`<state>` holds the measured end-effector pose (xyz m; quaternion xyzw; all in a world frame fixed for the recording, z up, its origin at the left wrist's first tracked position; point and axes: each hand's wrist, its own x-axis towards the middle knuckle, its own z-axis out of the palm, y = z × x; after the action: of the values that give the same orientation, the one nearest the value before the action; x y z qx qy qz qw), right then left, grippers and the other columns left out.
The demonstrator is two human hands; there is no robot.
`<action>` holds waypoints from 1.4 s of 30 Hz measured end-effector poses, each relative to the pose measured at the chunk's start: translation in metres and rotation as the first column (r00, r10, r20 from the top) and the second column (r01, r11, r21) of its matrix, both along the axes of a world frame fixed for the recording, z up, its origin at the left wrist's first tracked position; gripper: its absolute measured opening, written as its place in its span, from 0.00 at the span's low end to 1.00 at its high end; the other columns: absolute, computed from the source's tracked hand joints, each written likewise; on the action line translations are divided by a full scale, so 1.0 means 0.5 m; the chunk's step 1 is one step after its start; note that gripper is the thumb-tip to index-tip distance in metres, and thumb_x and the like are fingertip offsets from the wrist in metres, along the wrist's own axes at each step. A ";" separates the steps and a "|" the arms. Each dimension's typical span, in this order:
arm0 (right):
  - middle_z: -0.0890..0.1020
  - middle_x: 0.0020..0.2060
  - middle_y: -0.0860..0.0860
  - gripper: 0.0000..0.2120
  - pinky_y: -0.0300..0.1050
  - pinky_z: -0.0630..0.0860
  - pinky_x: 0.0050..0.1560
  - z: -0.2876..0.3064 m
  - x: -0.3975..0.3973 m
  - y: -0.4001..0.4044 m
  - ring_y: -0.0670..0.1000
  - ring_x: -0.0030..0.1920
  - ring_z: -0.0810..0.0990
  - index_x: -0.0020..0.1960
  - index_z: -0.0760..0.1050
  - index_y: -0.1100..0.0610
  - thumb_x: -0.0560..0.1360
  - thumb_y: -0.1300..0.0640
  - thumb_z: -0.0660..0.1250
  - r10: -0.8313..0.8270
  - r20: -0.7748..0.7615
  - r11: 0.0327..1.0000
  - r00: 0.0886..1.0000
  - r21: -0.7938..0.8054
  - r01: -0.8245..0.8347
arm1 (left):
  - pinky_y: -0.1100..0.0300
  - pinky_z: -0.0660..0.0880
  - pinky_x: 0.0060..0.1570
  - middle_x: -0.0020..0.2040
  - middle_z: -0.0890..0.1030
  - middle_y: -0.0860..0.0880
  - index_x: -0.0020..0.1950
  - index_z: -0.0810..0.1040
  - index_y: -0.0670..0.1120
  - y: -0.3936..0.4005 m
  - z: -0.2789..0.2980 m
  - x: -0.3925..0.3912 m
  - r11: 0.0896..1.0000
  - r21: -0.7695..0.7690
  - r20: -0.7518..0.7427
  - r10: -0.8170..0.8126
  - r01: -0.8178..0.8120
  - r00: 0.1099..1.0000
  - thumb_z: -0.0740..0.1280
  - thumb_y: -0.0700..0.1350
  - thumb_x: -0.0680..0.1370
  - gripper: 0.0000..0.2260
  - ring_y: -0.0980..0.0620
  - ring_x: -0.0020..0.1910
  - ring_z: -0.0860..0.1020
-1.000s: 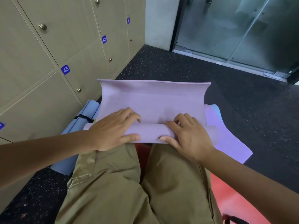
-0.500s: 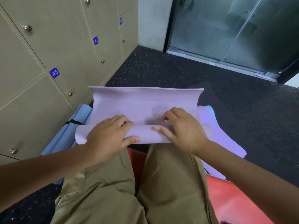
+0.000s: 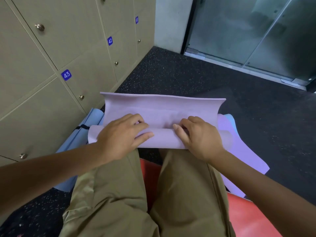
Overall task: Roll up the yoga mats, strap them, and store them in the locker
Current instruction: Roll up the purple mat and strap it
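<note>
Left hand [image 3: 122, 134] laid palm-down over the rolled near edge of the purple yoga mat [image 3: 160, 110], fingers curled over the top of the roll, thumb stretched along its near face. Right hand [image 3: 199, 136] set the same way further right on the same roll, fingers bent and tucked into the crease where roll meets flat sheet, thumb pointing left along the roll. Both hands gripping the roll, wrists bent down, forearms reaching forward from the lower corners over the knees in olive trousers [image 3: 130, 202].

Mat lying on the dark speckled floor [image 3: 179, 72] just ahead of the knees, only the near part rolled, the far edge curling upward.

Counted, mats in view: four at least. One purple under the hands. One more purple sheet [image 3: 246, 151] spread flat to the right, partly beneath it, with a sliver of light blue showing at its far edge. One light blue rolled mat [image 3: 80, 139] on the left against the lockers [image 3: 51, 65], bound with one black strap [image 3: 82, 126]. One red mat [image 3: 253, 218] under the legs.

Locker number plates readable: three, 43 [image 3: 66, 74], 42 [image 3: 110, 41] and 41 [image 3: 136, 20]. Glass doors [image 3: 248, 31] at the far right.
</note>
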<state>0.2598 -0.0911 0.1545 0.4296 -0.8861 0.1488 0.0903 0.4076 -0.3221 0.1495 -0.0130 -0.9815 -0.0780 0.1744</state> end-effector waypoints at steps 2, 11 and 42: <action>0.74 0.35 0.48 0.27 0.50 0.71 0.35 0.007 -0.006 -0.006 0.52 0.41 0.75 0.39 0.74 0.53 0.81 0.36 0.49 0.011 0.080 1.000 0.997 0.021 -0.012 | 0.53 0.78 0.37 0.49 0.81 0.50 0.59 0.84 0.46 0.011 -0.014 0.013 0.998 -0.066 -0.155 0.005 -0.015 0.988 0.59 0.57 0.84 0.20 0.46 0.45 0.80; 0.77 0.35 0.52 0.26 0.52 0.73 0.39 0.010 -0.050 -0.034 0.54 0.45 0.73 0.38 0.76 0.54 0.83 0.40 0.51 0.059 0.089 0.996 0.994 0.068 -0.066 | 0.51 0.79 0.42 0.50 0.83 0.48 0.63 0.82 0.45 0.008 -0.036 -0.009 0.986 -0.163 -0.083 0.027 -0.041 0.996 0.56 0.69 0.81 0.31 0.45 0.46 0.82; 0.81 0.44 0.54 0.33 0.55 0.71 0.47 -0.024 -0.089 -0.026 0.59 0.45 0.77 0.54 0.78 0.57 0.81 0.31 0.49 0.050 -0.290 0.998 0.956 0.043 -0.039 | 0.53 0.64 0.37 0.47 0.82 0.50 0.55 0.71 0.48 -0.029 0.034 -0.124 0.967 -0.245 0.261 0.132 -0.067 0.956 0.65 0.78 0.66 0.36 0.43 0.45 0.81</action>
<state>0.2151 -0.1044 0.1426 0.4681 -0.8559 0.0699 0.2084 0.3457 -0.3364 0.1665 0.0274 -0.9979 0.0457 0.0373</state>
